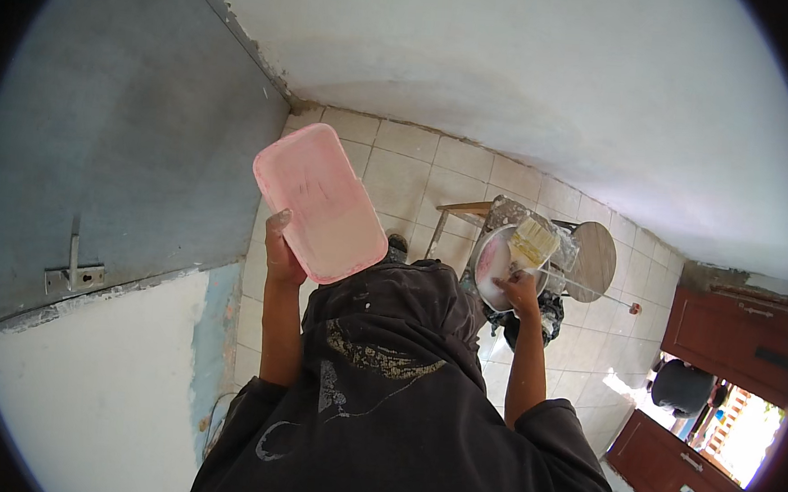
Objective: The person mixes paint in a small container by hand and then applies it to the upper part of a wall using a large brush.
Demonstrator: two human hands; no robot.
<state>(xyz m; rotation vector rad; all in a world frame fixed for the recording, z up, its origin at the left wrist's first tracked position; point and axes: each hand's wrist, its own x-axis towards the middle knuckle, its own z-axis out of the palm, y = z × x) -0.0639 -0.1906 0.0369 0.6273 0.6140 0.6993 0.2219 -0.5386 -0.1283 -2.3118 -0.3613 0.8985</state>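
My left hand (284,249) grips the long side of a pink plastic tub (322,201), thumb over its rim; pale matter coats its inside. My right hand (521,293) is over a round bucket (479,268) with white and pinkish contents, its fingers bent. Just beyond those fingers is a wide brush (535,242) with pale bristles and a yellowish band. Whether the fingers hold its handle cannot be made out. A thin rod (591,287) with a reddish end sticks out to the right of the bucket.
A paint-spattered stand (504,211) and a round wooden stool (592,261) are by the bucket. A grey door (137,129) is at the left, a pale wall (513,64) ahead. Tiles (398,172) cover the floor. Another person (683,389) is near the red-brown doors (726,341).
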